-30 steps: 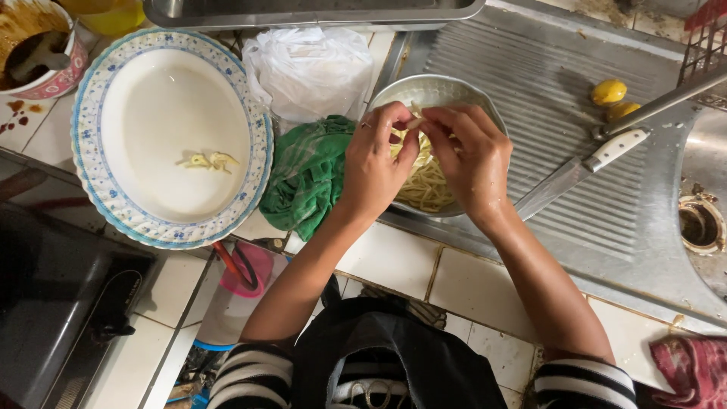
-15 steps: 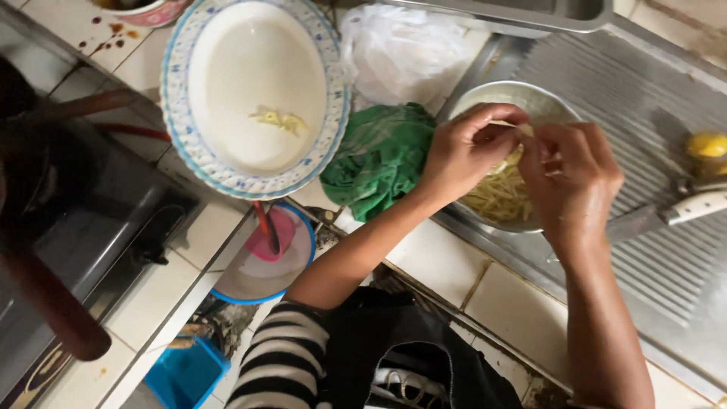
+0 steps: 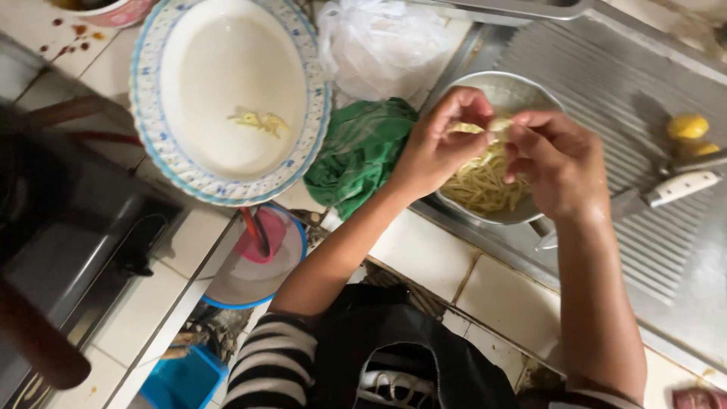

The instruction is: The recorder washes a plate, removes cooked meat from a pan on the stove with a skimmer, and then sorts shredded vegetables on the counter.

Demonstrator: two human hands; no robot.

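Both hands met over a round metal bowl [image 3: 522, 95] of pale yellow strands [image 3: 485, 185], pinching one small pale piece [image 3: 496, 127] between them. The left hand [image 3: 439, 144] curled its thumb and fingertips closed on the piece; the right hand [image 3: 560, 163] closed on it from the other side, knuckles up. Both forearms reached up from the striped sleeves, elbows spread. The bowl sat on the ribbed steel draining board [image 3: 606, 83]. A crumpled green cloth [image 3: 360, 151] lay just left of the bowl, beside a blue-rimmed oval white plate [image 3: 151, 98].
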